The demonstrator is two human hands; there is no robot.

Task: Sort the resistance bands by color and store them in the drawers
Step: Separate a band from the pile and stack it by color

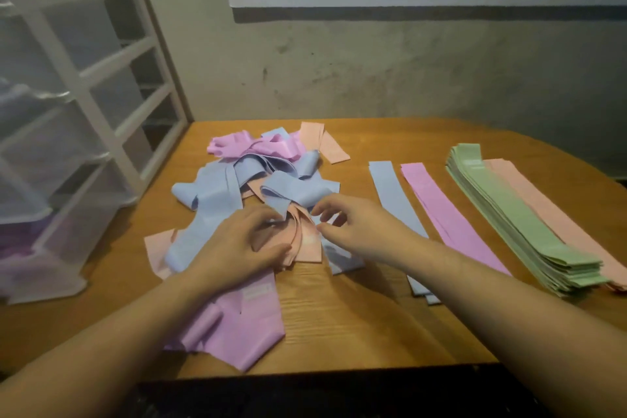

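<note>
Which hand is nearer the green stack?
Right. The right hand is over the mixed pile, across the blue and pink strips from the green stack; the left hand is farther left.

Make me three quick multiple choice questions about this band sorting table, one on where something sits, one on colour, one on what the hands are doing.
1. Where does the drawer unit stand?
A. left of the table
B. right of the table
C. behind the green stack

2. Which sorted stack is thickest?
A. blue
B. pink
C. green

3. What are the left hand and right hand doing?
A. resting flat on bare wood
B. working on a peach band in the mixed pile
C. pulling a drawer open

Answers: 1 A, its white frame fills the left edge. 2 C, green shows many layers. 3 B, the fingers of both hands meet on the peach band.
</note>
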